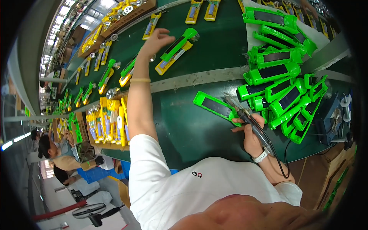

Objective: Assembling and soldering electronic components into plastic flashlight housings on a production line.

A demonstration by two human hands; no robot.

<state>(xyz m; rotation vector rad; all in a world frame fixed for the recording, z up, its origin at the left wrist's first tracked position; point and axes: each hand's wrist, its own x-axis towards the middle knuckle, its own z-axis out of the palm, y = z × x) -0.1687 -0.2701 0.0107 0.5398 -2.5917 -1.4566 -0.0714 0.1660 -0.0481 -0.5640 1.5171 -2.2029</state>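
Note:
My left hand [156,41] reaches far over the green bench, its fingers bent but apart and holding nothing. Just right of it, a green plastic casing [179,45] lies over a yellow casing [174,58] with a clear round lens end. Close to my body, my right hand [252,137] is closed around a soldering iron [251,122] with a black cable. The iron's metal tip points up and left, above the right end of a single green casing [214,104]. That casing holds a dark rectangular panel. My right fingertips are near its right end; contact cannot be made out.
Green casings with dark panels [278,73] are heaped at the right, beside a blue-grey device [330,122]. A box of yellow casings [107,120] stands left of my left arm. A raised grey rail [199,79] crosses the bench. Another person [57,151] sits far left.

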